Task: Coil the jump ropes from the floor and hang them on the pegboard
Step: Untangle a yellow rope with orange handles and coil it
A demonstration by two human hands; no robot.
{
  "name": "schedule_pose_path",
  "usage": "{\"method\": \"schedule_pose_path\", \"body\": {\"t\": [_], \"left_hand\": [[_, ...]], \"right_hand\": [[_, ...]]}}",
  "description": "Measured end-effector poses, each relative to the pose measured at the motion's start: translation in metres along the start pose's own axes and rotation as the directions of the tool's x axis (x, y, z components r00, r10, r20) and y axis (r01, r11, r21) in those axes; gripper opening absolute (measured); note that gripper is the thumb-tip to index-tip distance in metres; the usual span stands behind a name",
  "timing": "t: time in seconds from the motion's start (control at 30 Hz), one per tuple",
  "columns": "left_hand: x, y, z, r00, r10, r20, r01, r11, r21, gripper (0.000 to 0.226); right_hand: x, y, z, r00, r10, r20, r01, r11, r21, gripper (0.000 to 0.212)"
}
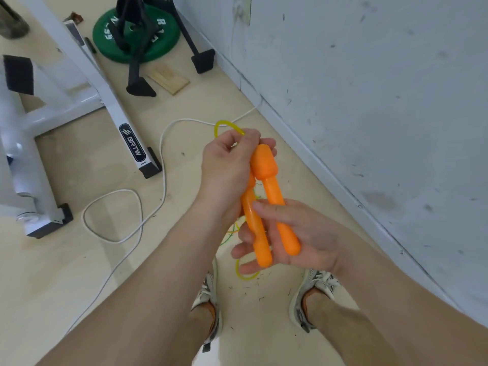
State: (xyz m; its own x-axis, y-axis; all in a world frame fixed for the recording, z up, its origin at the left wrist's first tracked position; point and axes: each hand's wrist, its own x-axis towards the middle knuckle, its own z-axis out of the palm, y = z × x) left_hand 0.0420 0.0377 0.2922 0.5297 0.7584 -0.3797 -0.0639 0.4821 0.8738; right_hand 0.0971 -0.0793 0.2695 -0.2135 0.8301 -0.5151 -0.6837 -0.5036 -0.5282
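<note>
The right hand point(298, 241) cradles the thin ends of the two orange handles point(273, 191) across its palm. Its thumb is laid over them and its fingers curl beneath. Just beyond it, the left hand point(227, 167) is closed round the thick ends, with a loop of the yellow cord point(224, 124) springing out above its knuckles. So the jump rope is up in both hands and only partly gathered: more strands hang between the wrists, and one loop shows under the right hand. I cannot tell whether that loop reaches the floor.

The first risk looks to be the cord itself. It seems stiff and springy, so if the left hand eases its hold to take another turn, the loop above it could pop free and undo the coil. The handles splay apart at the near end, and a loose thumb could let one slide out.

Below the hands, the hanging strands fall between the two shoes point(208, 294), so a step forward could tread on them and jerk the rope away. Left of the hands a white cable point(163, 159) snakes over the floor, and a dangling loop could snag it. Farther left stands a white bench frame point(116, 107), and beyond it a green weight plate point(163, 40), both easy to catch while walking. No pegboard is in view, so the coil must survive a carry.
</note>
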Motion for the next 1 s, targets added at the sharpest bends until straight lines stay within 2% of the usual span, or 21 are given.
{"method": "schedule_pose_path", "body": {"t": [0.1, 0.2, 0.23, 0.27, 0.3, 0.33, 0.37, 0.4, 0.43, 0.47, 0.5, 0.53, 0.57, 0.6, 0.67, 0.7, 0.73, 0.77, 0.83, 0.9, 1.0], "left_hand": [[-0.001, -0.002, -0.001, 0.999, 0.036, 0.035, -0.041, 0.989, 0.146, 0.009], [0.004, -0.002, -0.008, 0.997, -0.044, 0.056, 0.031, 0.978, 0.207, 0.013], [0.007, -0.002, -0.013, 0.996, -0.062, 0.057, 0.041, 0.947, 0.319, 0.02], [0.01, 0.0, -0.018, 0.998, -0.041, 0.055, 0.007, 0.858, 0.513, 0.026], [0.012, 0.003, -0.023, 0.999, 0.023, 0.046, -0.049, 0.705, 0.707, 0.029], [0.014, 0.006, -0.029, 0.988, 0.147, 0.038, -0.111, 0.523, 0.845, 0.029], [0.014, 0.011, -0.033, 0.954, 0.298, 0.044, -0.163, 0.385, 0.909, 0.029], [0.013, 0.017, -0.036, 0.909, 0.409, 0.079, -0.239, 0.355, 0.904, 0.029], [0.011, 0.022, -0.037, 0.884, 0.448, 0.131, -0.335, 0.412, 0.848, 0.027], [0.009, 0.025, -0.036, 0.885, 0.422, 0.196, -0.415, 0.525, 0.743, 0.029], [0.007, 0.025, -0.034, 0.901, 0.339, 0.272, -0.432, 0.635, 0.641, 0.035], [0.003, 0.025, -0.031, 0.915, 0.219, 0.338, -0.387, 0.711, 0.587, 0.043], [0.002, 0.023, -0.03, 0.918, 0.122, 0.377, -0.333, 0.752, 0.569, 0.053], [0.002, 0.02, -0.028, 0.922, 0.067, 0.381, -0.284, 0.786, 0.549, 0.06], [0.006, 0.013, -0.024, 0.955, 0.03, 0.297, -0.177, 0.857, 0.484, 0.065], [0.007, 0.007, -0.022, 0.972, 0.019, 0.236, -0.133, 0.87, 0.475, 0.064], [0.008, 0.0, -0.02, 0.979, 0.035, 0.202, -0.138, 0.839, 0.526, 0.061], [0.008, -0.006, -0.019, 0.972, 0.071, 0.224, -0.199, 0.757, 0.623, 0.056], [0.007, -0.016, -0.018, 0.932, 0.081, 0.354, -0.348, 0.478, 0.807, 0.032], [0.008, -0.018, -0.02, 0.903, -0.006, 0.43, -0.426, 0.122, 0.896, 0.015], [0.004, -0.022, -0.02, 0.847, -0.081, 0.526, -0.527, -0.256, 0.81, 0.016]], "right_hand": [[0.004, 0.005, 0.003, 0.999, 0.021, -0.025, -0.02, 1.0, 0.023, 0.016], [0.004, 0.002, 0.002, 0.995, 0.036, -0.089, -0.039, 0.999, -0.033, 0.021], [0.004, 0.001, 0.001, 0.995, 0.031, -0.098, -0.037, 0.998, -0.054, 0.022], [0.003, 0.0, -0.001, 0.994, 0.024, -0.102, -0.03, 0.998, -0.062, 0.023], [0.003, -0.002, -0.004, 0.995, 0.018, -0.099, -0.023, 0.999, -0.049, 0.023], [0.001, -0.004, -0.007, 0.997, 0.015, -0.076, -0.016, 1.0, -0.017, 0.023], [0.0, -0.007, -0.011, 1.0, 0.016, -0.023, -0.016, 1.0, 0.027, 0.024], [-0.002, -0.009, -0.013, 0.998, 0.023, 0.056, -0.026, 0.997, 0.068, 0.027], [-0.005, -0.011, -0.015, 0.988, 0.036, 0.147, -0.051, 0.994, 0.099, 0.027], [-0.007, -0.011, -0.016, 0.97, 0.049, 0.237, -0.08, 0.99, 0.12, 0.026], [-0.008, -0.011, -0.017, 0.945, 0.058, 0.321, -0.108, 0.984, 0.141, 0.023], [-0.008, -0.01, -0.017, 0.919, 0.06, 0.391, -0.134, 0.977, 0.164, 0.021], [-0.009, -0.01, -0.015, 0.896, 0.053, 0.441, -0.149, 0.971, 0.185, 0.019], [-0.009, -0.009, -0.014, 0.882, 0.033, 0.47, -0.145, 0.968, 0.203, 0.019], [-0.01, -0.01, -0.012, 0.875, -0.035, 0.482, -0.1, 0.963, 0.251, 0.018], [-0.01, -0.012, -0.011, 0.882, -0.071, 0.465, -0.078, 0.953, 0.294, 0.018], [-0.01, -0.015, -0.008, 0.907, -0.094, 0.41, -0.049, 0.944, 0.326, 0.017], [-0.01, -0.018, -0.005, 0.948, -0.098, 0.303, -0.006, 0.946, 0.323, 0.017], [-0.009, -0.022, -0.004, 0.996, -0.079, -0.032, 0.084, 0.98, 0.181, 0.019], [-0.009, -0.022, -0.005, 0.947, -0.094, -0.308, 0.09, 0.996, -0.028, 0.024], [-0.008, -0.021, -0.016, 0.796, -0.212, -0.567, -0.04, 0.916, -0.399, 0.028]]}}
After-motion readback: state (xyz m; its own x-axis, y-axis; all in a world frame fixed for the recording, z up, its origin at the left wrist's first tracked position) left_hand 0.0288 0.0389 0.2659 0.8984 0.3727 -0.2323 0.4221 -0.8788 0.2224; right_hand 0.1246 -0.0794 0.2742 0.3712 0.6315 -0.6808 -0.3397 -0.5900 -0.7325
